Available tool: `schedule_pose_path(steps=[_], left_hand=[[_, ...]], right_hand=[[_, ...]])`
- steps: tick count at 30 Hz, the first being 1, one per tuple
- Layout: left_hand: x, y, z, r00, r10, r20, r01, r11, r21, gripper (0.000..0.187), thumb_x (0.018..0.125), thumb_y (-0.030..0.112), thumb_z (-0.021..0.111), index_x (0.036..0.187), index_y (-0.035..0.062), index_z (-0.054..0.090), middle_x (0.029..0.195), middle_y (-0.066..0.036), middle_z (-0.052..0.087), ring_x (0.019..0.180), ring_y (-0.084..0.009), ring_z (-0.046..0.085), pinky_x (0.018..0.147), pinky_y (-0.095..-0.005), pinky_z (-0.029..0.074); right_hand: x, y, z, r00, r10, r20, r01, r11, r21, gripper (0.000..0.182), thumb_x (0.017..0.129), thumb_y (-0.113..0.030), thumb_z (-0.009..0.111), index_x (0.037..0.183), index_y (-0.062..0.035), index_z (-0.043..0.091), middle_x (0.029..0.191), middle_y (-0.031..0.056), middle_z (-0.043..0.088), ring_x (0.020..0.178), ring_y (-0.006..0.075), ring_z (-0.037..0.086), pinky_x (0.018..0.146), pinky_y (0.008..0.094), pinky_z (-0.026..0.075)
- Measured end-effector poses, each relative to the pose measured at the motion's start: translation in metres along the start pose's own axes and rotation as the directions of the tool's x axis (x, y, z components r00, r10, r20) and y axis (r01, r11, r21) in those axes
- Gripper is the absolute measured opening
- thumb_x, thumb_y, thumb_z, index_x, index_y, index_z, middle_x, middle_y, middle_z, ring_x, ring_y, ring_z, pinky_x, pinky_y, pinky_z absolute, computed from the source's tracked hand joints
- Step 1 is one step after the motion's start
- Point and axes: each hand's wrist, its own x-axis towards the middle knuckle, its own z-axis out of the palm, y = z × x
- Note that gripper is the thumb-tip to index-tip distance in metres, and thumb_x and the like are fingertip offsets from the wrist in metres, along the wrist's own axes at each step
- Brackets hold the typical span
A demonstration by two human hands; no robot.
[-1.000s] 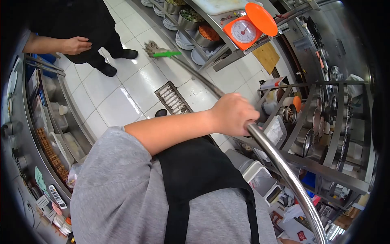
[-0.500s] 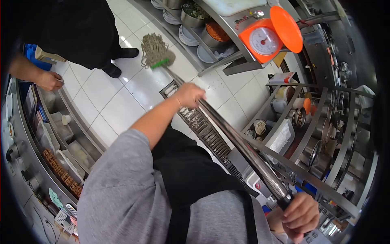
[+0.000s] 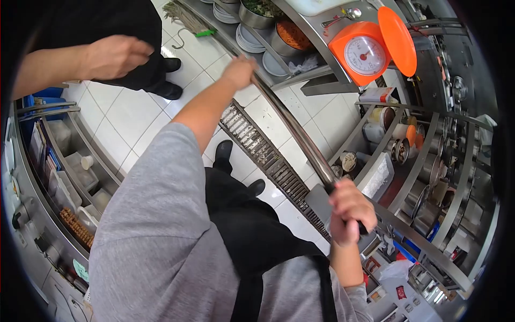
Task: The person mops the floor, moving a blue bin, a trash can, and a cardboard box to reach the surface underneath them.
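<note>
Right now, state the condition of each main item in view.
Mop: held slantwise
Left hand: closed around its shaft
Right hand: closed near the shaft's end
Dial scale: standing on the counter
Metal spoon: lying beside the scale
White plates: stacked
Orange shredded food: uncovered
Drain grate: in place

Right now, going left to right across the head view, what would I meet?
White cup, mop head, your left hand, shredded orange food, your right hand, orange plate.

Mop handle [image 3: 299, 132]: smooth, shiny metal. Mop strands [image 3: 185, 16]: rough fibre. Floor tiles [image 3: 126, 107]: glossy.
</note>
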Motion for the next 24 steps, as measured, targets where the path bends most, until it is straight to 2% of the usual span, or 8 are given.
schedule_pose_path(steps=[4, 6, 8, 10, 14, 20, 22, 24], left_hand=[[-0.048, 0.09, -0.002, 0.979, 0.203, 0.035, -0.182, 0.93, -0.319, 0.025, 0.067, 0.006, 0.072, 0.091, 0.0099, 0.065, 0.096, -0.012, 0.062, 0.106, -0.037, 0.056, 0.108, -0.0567, 0.029], [-0.075, 0.13, 0.001, 0.955, 0.296, -0.029, -0.274, 0.84, -0.468, 0.013, 0.069, 0.01, 0.072, 0.076, 0.0089, 0.062, 0.075, -0.009, 0.06, 0.086, -0.0331, 0.06, 0.109, -0.0575, 0.029], [-0.097, 0.165, -0.012, 0.958, 0.283, 0.041, -0.22, 0.82, -0.528, 0.013, 0.069, 0.016, 0.072, 0.068, 0.0092, 0.06, 0.074, -0.009, 0.063, 0.082, -0.0309, 0.06, 0.09, -0.0412, 0.047], [-0.105, 0.168, -0.006, 0.938, 0.33, -0.107, -0.337, 0.795, -0.504, 0.009, 0.066, 0.012, 0.072, 0.069, 0.01, 0.063, 0.076, -0.008, 0.065, 0.082, -0.0295, 0.061, 0.078, -0.0376, 0.049], [-0.063, 0.123, 0.008, 0.937, 0.348, -0.038, -0.335, 0.86, -0.384, 0.02, 0.06, 0.001, 0.067, 0.078, 0.0101, 0.069, 0.082, -0.009, 0.067, 0.087, -0.032, 0.062, 0.08, -0.0402, 0.049], [-0.003, 0.032, 0.027, 0.932, 0.286, -0.223, -0.322, 0.936, -0.142, 0.015, 0.068, 0.009, 0.067, 0.077, 0.0059, 0.056, 0.08, -0.015, 0.06, 0.083, -0.0374, 0.058, 0.076, -0.0448, 0.047], [-0.016, 0.037, 0.02, 0.996, 0.084, -0.029, -0.084, 0.996, 0.018, 0.026, 0.077, 0.012, 0.068, 0.102, 0.0129, 0.061, 0.125, -0.018, 0.057, 0.118, -0.0406, 0.05, 0.099, -0.0426, 0.043], [-0.023, 0.04, 0.043, 0.993, -0.085, 0.085, 0.076, 0.992, 0.101, 0.039, 0.079, 0.013, 0.069, 0.116, 0.0189, 0.059, 0.141, -0.017, 0.045, 0.13, -0.0444, 0.039, 0.109, -0.0431, 0.035]], right_hand=[[-0.008, -0.099, -0.039, 0.99, 0.048, -0.136, -0.062, 0.993, -0.097, 0.028, 0.086, -0.027, 0.057, 0.066, -0.0096, 0.049, 0.054, 0.0025, 0.054, 0.05, 0.0196, 0.056, 0.064, 0.0391, 0.045], [-0.007, -0.146, -0.059, 0.999, 0.02, -0.035, -0.019, 1.0, 0.025, 0.02, 0.078, -0.022, 0.054, 0.062, -0.0158, 0.046, 0.051, -0.0043, 0.051, 0.046, 0.0097, 0.05, 0.063, 0.0289, 0.039], [0.002, -0.18, -0.045, 0.995, 0.014, -0.101, -0.014, 1.0, 0.003, 0.023, 0.078, -0.022, 0.058, 0.06, -0.0173, 0.045, 0.05, -0.0049, 0.052, 0.042, 0.0086, 0.049, 0.059, 0.0264, 0.038], [0.011, -0.19, -0.026, 1.0, -0.013, -0.027, 0.015, 0.997, 0.074, 0.029, 0.081, -0.016, 0.064, 0.061, -0.0101, 0.044, 0.055, 0.0035, 0.046, 0.049, 0.017, 0.048, 0.057, 0.0339, 0.043], [-0.005, -0.143, -0.036, 0.997, -0.075, -0.019, 0.077, 0.992, 0.102, 0.025, 0.079, -0.024, 0.059, 0.06, -0.0165, 0.045, 0.05, -0.0043, 0.054, 0.041, 0.009, 0.05, 0.057, 0.026, 0.038], [-0.024, -0.034, -0.012, 0.982, -0.005, -0.187, 0.013, 0.999, 0.044, 0.026, 0.086, -0.021, 0.062, 0.068, -0.0085, 0.049, 0.059, 0.0055, 0.056, 0.055, 0.0235, 0.058, 0.067, 0.0435, 0.048], [-0.048, -0.004, -0.016, 0.991, -0.038, -0.131, 0.041, 0.999, 0.022, 0.019, 0.084, -0.016, 0.059, 0.071, -0.0047, 0.051, 0.062, 0.009, 0.056, 0.059, 0.026, 0.059, 0.074, 0.0477, 0.048], [-0.08, -0.002, -0.017, 0.997, -0.029, -0.078, 0.028, 0.999, -0.014, 0.017, 0.084, -0.014, 0.056, 0.072, -0.0019, 0.053, 0.065, 0.0104, 0.057, 0.061, 0.027, 0.059, 0.078, 0.0494, 0.048]])
